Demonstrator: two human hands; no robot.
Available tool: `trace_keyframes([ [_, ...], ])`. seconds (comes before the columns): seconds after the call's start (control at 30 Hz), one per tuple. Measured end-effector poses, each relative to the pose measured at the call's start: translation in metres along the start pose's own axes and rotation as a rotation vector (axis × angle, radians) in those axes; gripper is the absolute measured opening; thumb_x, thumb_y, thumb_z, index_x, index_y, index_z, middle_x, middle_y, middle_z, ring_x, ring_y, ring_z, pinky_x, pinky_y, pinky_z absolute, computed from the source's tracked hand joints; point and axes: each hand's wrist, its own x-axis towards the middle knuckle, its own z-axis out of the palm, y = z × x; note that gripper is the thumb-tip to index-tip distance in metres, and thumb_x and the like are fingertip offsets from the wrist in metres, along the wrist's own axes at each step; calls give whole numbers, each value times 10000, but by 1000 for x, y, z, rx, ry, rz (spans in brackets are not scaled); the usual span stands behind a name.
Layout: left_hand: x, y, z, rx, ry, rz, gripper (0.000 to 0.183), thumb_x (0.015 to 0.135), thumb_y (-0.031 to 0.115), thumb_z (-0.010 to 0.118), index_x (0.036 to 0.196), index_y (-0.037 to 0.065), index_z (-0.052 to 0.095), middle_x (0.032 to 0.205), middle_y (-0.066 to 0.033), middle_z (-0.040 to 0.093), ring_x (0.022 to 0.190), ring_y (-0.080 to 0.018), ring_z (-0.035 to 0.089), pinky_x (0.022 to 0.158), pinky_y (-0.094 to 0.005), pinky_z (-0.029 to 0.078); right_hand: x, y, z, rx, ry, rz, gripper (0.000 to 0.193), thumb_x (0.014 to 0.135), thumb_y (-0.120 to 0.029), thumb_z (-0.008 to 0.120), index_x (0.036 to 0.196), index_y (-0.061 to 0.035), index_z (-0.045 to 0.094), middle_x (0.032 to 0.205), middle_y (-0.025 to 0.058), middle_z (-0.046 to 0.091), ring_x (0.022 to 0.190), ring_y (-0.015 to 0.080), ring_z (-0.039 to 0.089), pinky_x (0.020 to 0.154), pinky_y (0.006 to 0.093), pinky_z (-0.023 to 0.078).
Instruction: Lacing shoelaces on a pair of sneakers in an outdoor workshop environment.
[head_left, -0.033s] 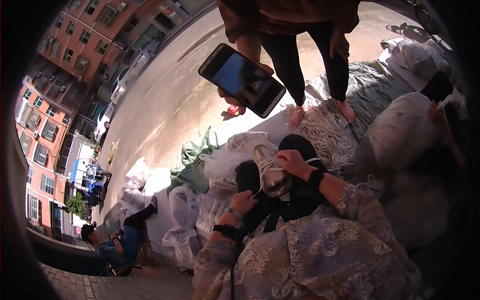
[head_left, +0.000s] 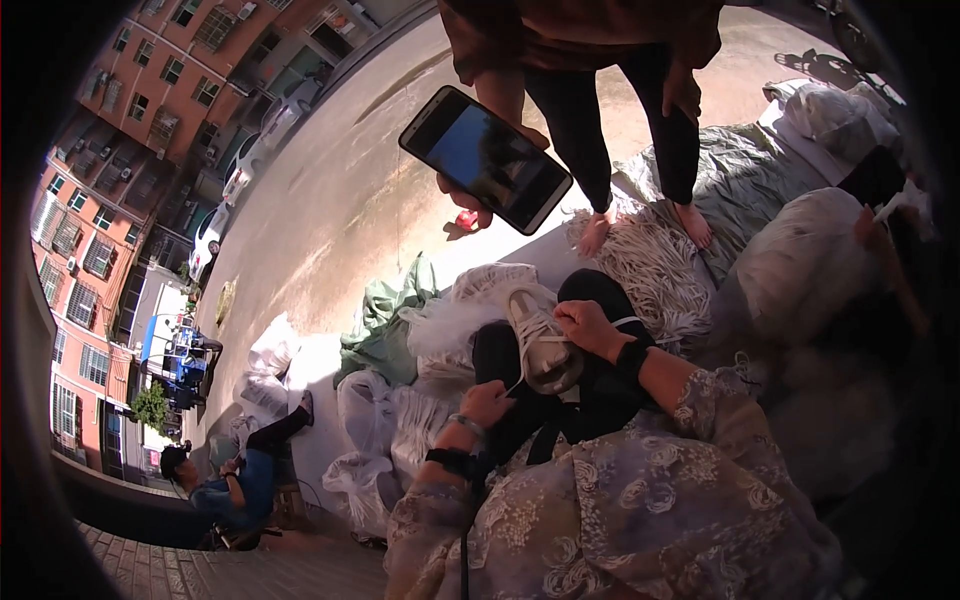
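Observation:
A light beige sneaker (head_left: 545, 345) rests between my knees, with white lace threaded across its front. My left hand (head_left: 488, 403) is closed at the shoe's left side and pinches one end of the white shoelace (head_left: 518, 383). On the other side, my right hand (head_left: 590, 328) is curled just beside the sneaker's upper. A length of lace shows past its fingers toward my right knee, so it grips the lace too. The fingertips of the right hand are partly hidden.
In front stands a person (head_left: 590, 100) holding a phone (head_left: 485, 160), bare feet beside a heap of white laces (head_left: 650, 265). Clear plastic bags (head_left: 365, 405) and a green cloth (head_left: 390, 320) lie to the left. A big bag (head_left: 805, 245) sits at right. Another person (head_left: 235, 490) sits far left.

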Motion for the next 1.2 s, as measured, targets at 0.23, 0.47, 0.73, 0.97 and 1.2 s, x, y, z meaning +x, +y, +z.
trace_keyframes([
  [0.23,2,-2,1,2,-23,-24,274,702,310,664,769,59,577,729,-169,592,742,-359,579,646,-410,449,-3,4,2,-111,50,-170,116,742,-62,532,812,-3,603,692,149,587,625,263,593,577,315,459],
  [0.47,0,-4,3,-44,-32,-51,266,697,321,667,801,87,592,750,-135,606,780,-325,591,676,-401,451,-5,2,-2,-86,10,-62,121,739,-116,546,780,-17,602,740,163,600,714,321,600,641,365,473],
  [0.73,-5,-20,2,-191,-11,0,278,692,331,680,747,71,599,682,-128,591,705,-308,593,636,-385,448,-7,2,6,-160,-48,-140,152,721,-147,571,794,-16,595,724,144,583,688,305,591,619,362,466],
  [0.97,2,30,-5,216,67,43,417,680,432,669,812,75,497,707,-167,599,735,-373,590,621,-458,450,-20,-23,-10,-672,-267,3,334,766,-313,573,930,-31,500,797,168,604,744,336,607,632,423,485],
  [1.2,8,45,4,417,129,282,413,752,446,633,1007,131,558,902,-125,644,765,-265,635,661,-414,506,-8,-8,22,-670,-289,-221,169,656,-184,596,655,-19,630,686,197,619,666,341,627,570,412,497],
])
